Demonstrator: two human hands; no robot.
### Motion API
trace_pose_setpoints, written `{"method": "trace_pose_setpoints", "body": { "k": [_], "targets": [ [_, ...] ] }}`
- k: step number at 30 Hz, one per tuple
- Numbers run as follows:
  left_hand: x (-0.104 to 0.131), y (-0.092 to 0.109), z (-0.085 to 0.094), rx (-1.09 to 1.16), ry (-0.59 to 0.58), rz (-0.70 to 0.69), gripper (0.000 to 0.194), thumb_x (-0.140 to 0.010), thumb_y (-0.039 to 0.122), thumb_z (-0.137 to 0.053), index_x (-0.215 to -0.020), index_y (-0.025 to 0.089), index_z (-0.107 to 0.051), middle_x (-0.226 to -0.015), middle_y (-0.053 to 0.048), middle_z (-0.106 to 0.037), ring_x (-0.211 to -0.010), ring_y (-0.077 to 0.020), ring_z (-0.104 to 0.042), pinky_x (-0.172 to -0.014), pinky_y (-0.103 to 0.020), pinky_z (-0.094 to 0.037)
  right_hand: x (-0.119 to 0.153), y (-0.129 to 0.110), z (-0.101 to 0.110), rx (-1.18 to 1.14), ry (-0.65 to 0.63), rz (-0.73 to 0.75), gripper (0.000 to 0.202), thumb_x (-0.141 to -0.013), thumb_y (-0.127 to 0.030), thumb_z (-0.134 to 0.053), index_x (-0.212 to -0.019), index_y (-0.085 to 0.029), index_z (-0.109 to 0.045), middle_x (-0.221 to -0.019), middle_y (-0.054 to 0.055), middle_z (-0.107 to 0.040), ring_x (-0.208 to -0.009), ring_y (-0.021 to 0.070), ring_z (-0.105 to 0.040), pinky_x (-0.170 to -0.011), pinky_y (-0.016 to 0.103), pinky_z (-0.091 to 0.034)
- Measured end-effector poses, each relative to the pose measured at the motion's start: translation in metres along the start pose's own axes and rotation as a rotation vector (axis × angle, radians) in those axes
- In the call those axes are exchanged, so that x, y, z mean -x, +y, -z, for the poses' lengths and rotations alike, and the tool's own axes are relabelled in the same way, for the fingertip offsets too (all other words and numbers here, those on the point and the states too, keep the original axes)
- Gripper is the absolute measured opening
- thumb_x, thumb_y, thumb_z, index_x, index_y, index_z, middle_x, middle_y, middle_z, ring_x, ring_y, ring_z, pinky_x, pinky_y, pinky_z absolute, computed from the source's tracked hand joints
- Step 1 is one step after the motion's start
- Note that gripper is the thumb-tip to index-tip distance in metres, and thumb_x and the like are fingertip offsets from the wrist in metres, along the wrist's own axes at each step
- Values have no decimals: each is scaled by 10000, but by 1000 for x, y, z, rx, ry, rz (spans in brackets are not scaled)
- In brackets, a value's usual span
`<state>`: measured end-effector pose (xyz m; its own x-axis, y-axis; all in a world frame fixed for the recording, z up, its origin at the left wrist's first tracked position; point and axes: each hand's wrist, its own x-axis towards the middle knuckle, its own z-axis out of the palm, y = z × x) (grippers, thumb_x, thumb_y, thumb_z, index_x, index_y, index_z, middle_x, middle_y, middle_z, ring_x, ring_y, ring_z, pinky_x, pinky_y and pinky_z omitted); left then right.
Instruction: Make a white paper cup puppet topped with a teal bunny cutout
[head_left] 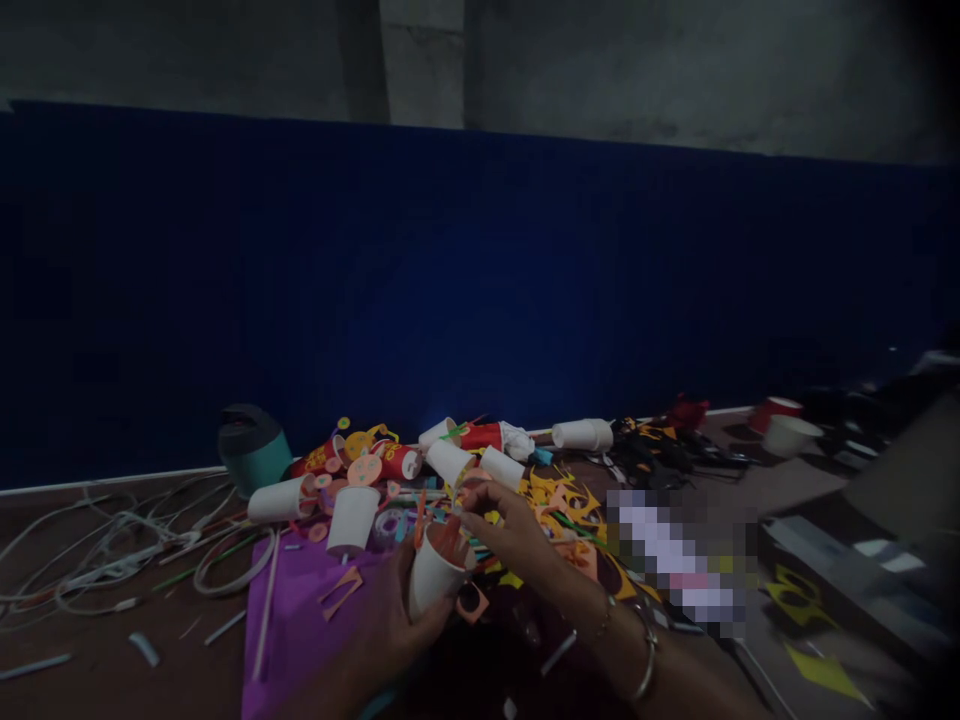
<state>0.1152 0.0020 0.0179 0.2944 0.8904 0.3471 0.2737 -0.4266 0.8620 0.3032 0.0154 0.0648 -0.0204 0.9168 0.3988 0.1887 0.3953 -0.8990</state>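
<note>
My left hand [401, 620] is wrapped round a white paper cup [433, 585], which leans a little with its mouth up. Orange strips [448, 540] show in the cup's mouth. Just above the rim, the fingers of my right hand [506, 525] are bent and pressed together; whatever they pinch is too dim to make out. A white cup [352, 518] stands upside down to the left of my hands. Another white cup [281, 500] lies on its side farther left. Purple sheet [315, 640] lies beneath the left forearm.
Red printed cups [397, 460], more white cups [581, 436] and orange cut-paper scraps [562, 495] are heaped along the blue wall [480, 290]. At left are a teal-and-black container [255, 450] and tangled white cables [97, 570]. Grey board pieces [847, 570] lie at right.
</note>
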Motion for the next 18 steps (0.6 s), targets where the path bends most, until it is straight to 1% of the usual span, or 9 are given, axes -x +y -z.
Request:
{"method": "trace_pose_setpoints", "body": {
  "k": [3,6,10,11,14,18],
  "targets": [
    [0,-5,2,-8,-36,19,627,-706,339,-643,-1272,183,-421,-1223,-112,-603,-1076,-289,-590,-876,-380,-507,-1,-1,2,-29,-30,3,129,-747,-147,-613,-867,-183,-584,-829,11,-607,-760,156,-580,-710,277,-470],
    [0,-6,3,3,-72,26,627,-718,339,-645,-1283,179,-423,-1205,-118,-613,-1050,-291,-604,-858,-393,-518,-1,-4,5,-1,-50,10,164,-736,-122,-608,-889,-180,-598,-826,10,-612,-755,153,-583,-706,275,-470],
    [0,-7,4,32,-111,27,616,-747,324,-636,-1304,190,-408,-1224,-115,-605,-1064,-285,-600,-880,-400,-507,-1,-6,8,29,-65,23,229,-731,-112,-608,-948,-187,-608,-814,2,-623,-737,145,-590,-697,269,-472],
    [0,-7,4,35,-105,24,626,-746,324,-638,-1310,189,-402,-1235,-117,-598,-1078,-288,-593,-887,-398,-503,-1,-5,8,29,-72,22,241,-730,-115,-612,-960,-189,-608,-811,0,-625,-732,143,-591,-695,268,-473],
    [0,-9,4,29,-102,20,635,-738,333,-647,-1310,188,-409,-1240,-116,-597,-1085,-290,-588,-887,-381,-503,-2,-1,9,31,-86,12,251,-726,-129,-625,-969,-190,-613,-790,-4,-624,-724,143,-595,-689,264,-474],
    [0,-6,5,46,-125,15,593,-752,335,-631,-1291,198,-427,-1232,-97,-606,-1067,-273,-601,-868,-353,-515,-3,2,8,44,-76,22,227,-724,-133,-624,-945,-185,-634,-804,4,-635,-718,143,-594,-671,257,-472]
  ]
}}
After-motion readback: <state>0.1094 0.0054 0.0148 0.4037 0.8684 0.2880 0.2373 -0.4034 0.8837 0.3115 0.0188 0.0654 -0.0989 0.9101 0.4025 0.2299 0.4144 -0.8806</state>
